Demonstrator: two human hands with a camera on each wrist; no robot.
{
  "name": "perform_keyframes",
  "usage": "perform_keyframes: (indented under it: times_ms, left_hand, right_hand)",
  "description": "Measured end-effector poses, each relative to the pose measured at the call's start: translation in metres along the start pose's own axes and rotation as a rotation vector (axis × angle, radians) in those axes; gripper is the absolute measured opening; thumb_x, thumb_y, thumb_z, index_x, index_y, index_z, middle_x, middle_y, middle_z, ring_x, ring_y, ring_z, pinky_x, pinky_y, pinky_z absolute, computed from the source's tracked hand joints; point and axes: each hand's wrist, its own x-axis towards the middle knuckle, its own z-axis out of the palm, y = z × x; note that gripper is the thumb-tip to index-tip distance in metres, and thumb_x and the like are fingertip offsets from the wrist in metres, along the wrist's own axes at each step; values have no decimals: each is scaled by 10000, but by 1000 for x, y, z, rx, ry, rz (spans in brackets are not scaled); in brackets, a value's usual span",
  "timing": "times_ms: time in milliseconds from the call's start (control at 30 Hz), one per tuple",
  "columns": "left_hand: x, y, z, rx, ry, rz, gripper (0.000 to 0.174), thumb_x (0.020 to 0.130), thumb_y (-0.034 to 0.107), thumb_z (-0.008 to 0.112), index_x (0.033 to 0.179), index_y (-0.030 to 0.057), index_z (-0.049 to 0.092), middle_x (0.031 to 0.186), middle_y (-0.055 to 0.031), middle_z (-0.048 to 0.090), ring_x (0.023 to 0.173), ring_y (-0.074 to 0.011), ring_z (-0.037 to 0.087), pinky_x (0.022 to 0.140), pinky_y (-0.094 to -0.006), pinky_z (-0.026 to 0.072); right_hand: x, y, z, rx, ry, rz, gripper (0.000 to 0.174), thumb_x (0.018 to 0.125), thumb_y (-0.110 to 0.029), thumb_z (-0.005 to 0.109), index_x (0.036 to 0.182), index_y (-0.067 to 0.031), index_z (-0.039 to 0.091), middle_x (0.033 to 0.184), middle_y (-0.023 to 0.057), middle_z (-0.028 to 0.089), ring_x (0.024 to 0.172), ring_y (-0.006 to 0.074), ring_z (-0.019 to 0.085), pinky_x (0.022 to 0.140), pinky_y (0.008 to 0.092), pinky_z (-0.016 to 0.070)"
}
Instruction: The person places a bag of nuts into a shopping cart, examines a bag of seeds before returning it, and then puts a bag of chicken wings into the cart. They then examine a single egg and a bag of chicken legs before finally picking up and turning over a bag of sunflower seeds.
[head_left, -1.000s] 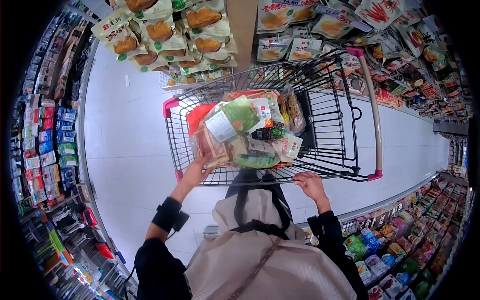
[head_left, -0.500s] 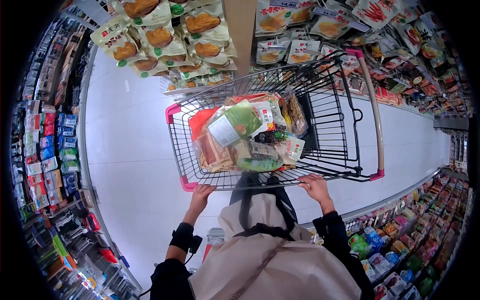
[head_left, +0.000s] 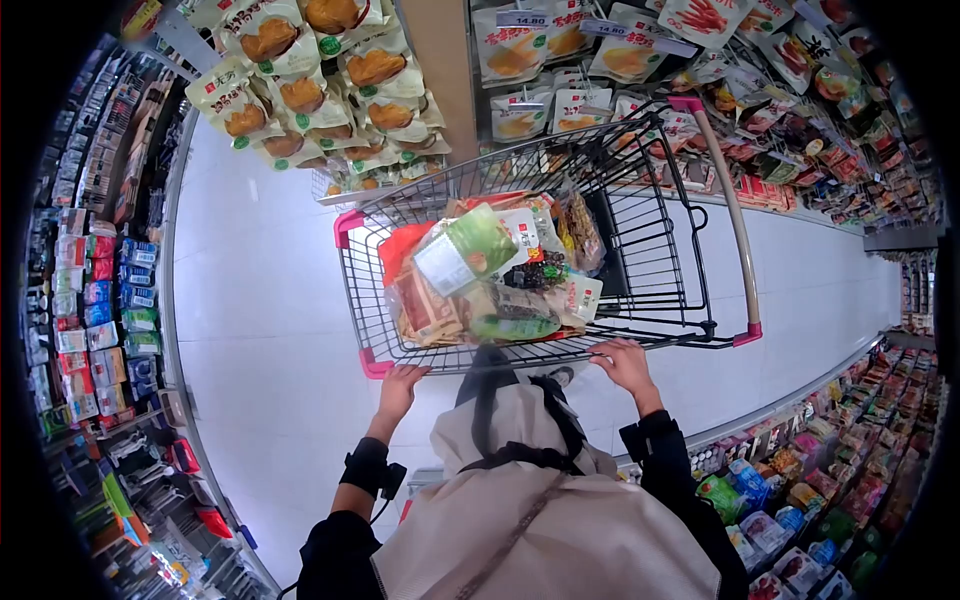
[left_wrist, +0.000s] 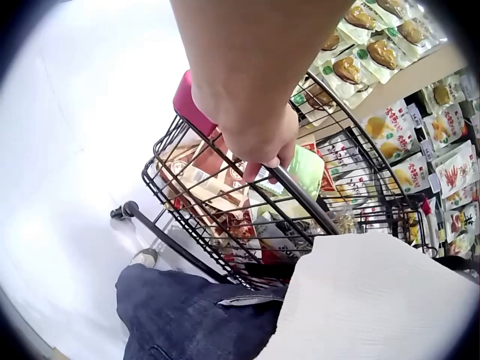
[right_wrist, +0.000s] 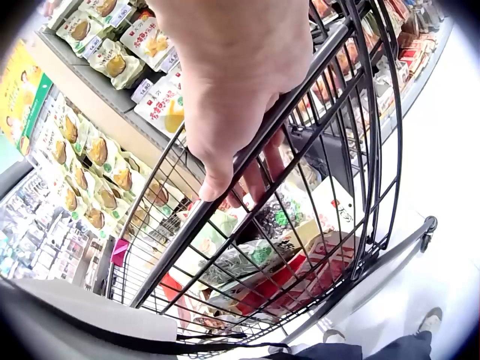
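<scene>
A black wire shopping cart [head_left: 655, 342] with pink corner pieces stands side-on before the person. My left hand [head_left: 400, 390] grips its near side rail by the pink corner, and the left wrist view shows the fingers curled over that rail. Farther right along the same rail, my right hand [head_left: 625, 368] holds on, its thumb outside and fingers hanging inside in the right wrist view. Packaged food fills the left part of the basket: a green and silver packet [head_left: 465, 250] on top, a brown-and-cream packet [head_left: 430, 305], a red bag [head_left: 402, 250] and several others.
Hanging packets of browned food [head_left: 300, 95] crowd a rack beyond the cart, beside a tan post [head_left: 435, 75]. More packets [head_left: 515, 45] with price tags hang to its right. Stocked shelves [head_left: 90, 320] line the left, and a packed display [head_left: 800, 480] stands at the right.
My left hand has left the packets in the basket and come back to the cart's near rail. My right hand stays on the rail. The racks beyond have shifted slightly left in view.
</scene>
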Motion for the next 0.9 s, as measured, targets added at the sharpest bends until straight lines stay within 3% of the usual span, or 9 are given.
perform_keyframes:
  times_ms: [333, 700, 833, 900]
  left_hand:
    - [-8, 1, -4, -30, -15, -43, 271, 760, 22, 497, 978, 138, 607, 877, -78, 612, 844, -274, 540, 749, -377, 408]
    - [-1, 8, 7, 41, 15, -110, 296, 752, -5, 479, 990, 118, 606, 912, -115, 616, 842, -309, 557, 745, -391, 437]
    - [0, 7, 9, 145, 28, -201, 274, 765, 25, 470, 990, 114, 598, 941, -121, 607, 862, -311, 554, 759, -393, 434]
    - [11, 14, 22, 235, 74, -212, 263, 777, 47, 461, 993, 117, 594, 924, -119, 609, 861, -307, 558, 756, -399, 432]
  right_hand:
    - [-13, -7, 9, -80, 118, -23, 204, 768, -343, 559, 831, -174, 654, 799, -23, 629, 804, 152, 533, 702, 313, 336]
    - [-23, 6, 10, -96, 181, -74, 190, 767, -361, 572, 834, -206, 660, 803, -44, 633, 801, 166, 551, 692, 319, 364]
    - [-23, 8, 4, 75, 230, -150, 245, 779, -358, 564, 879, -151, 648, 850, 36, 633, 814, 218, 560, 738, 338, 393]
    - [-25, 27, -8, 359, 296, -101, 234, 821, -266, 543, 964, -96, 616, 934, 79, 612, 859, 225, 558, 752, 328, 418]
